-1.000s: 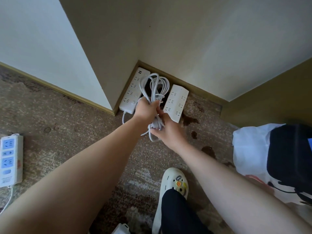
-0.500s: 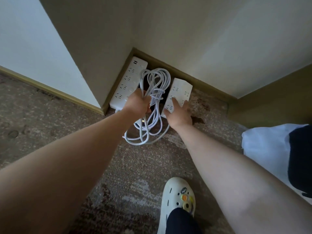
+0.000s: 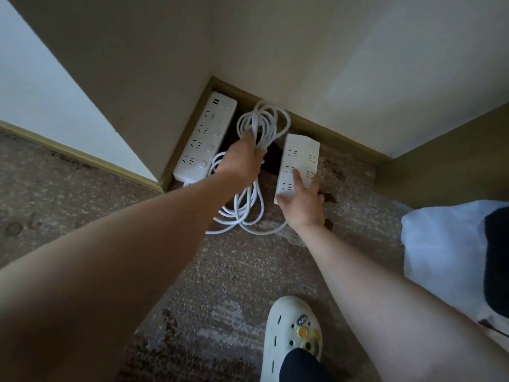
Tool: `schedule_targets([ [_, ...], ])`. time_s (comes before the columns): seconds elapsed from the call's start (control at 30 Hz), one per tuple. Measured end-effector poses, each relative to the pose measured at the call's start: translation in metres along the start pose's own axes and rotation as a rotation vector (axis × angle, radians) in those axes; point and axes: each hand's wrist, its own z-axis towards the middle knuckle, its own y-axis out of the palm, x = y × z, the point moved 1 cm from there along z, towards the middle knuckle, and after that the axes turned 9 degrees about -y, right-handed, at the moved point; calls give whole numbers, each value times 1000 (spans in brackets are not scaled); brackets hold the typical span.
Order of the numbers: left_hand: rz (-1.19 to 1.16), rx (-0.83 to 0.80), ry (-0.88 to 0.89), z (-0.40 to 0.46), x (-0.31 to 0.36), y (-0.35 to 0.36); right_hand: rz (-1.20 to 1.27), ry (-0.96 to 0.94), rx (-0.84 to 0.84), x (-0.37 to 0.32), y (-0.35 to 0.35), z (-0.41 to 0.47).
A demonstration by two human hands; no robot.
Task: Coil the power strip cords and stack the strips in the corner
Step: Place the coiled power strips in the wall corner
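Two white power strips lie on the carpet in the wall corner. The long strip (image 3: 205, 140) runs along the left wall's skirting. The shorter, wider strip (image 3: 303, 157) lies to its right, angled toward the corner. Between them my left hand (image 3: 242, 161) grips a bundle of white cord (image 3: 263, 122), with loops fanning above my fingers and more loops (image 3: 242, 213) spilling onto the carpet below. My right hand (image 3: 303, 201) holds the near end of the shorter strip, thumb at its near left corner and index finger stretched across its top face.
Brown patterned carpet (image 3: 248, 271) covers the floor, with dark stains near the corner. A white clog (image 3: 292, 334) on a foot stands at the bottom centre. A white bag with a black item (image 3: 454, 255) lies at the right. Walls close the corner on both sides.
My right hand let go of the cord and took hold of the shorter strip. The lower cord loops dropped and spread on the carpet. The camera moved closer to the corner.
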Motion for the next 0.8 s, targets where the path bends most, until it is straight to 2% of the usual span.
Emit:
schedule_targets([
  [0.07, 78, 58, -9, 21, 10, 1, -5, -67, -28, 1, 1, -6],
  [0.17, 219, 93, -133, 36, -7, 10, -68, -171, -98, 6, 8, -16],
  [0.37, 440, 148, -95, 26, -63, 43, -109, -205, -86, 10, 11, -12],
  [0.47, 419, 191, 34, 13, -62, 46, -123, -213, -84, 13, 10, -9],
  [0.53, 417, 151, 112, 0, -68, 50, -143, -222, -71, 15, 8, -6],
  [0.63, 471, 130, 59, -1, -71, 54, -175, -239, -62, 17, 3, 0],
  [0.8, 347, 125, -22, 31, -40, 59, -169, -264, -74, 20, 6, -1],
])
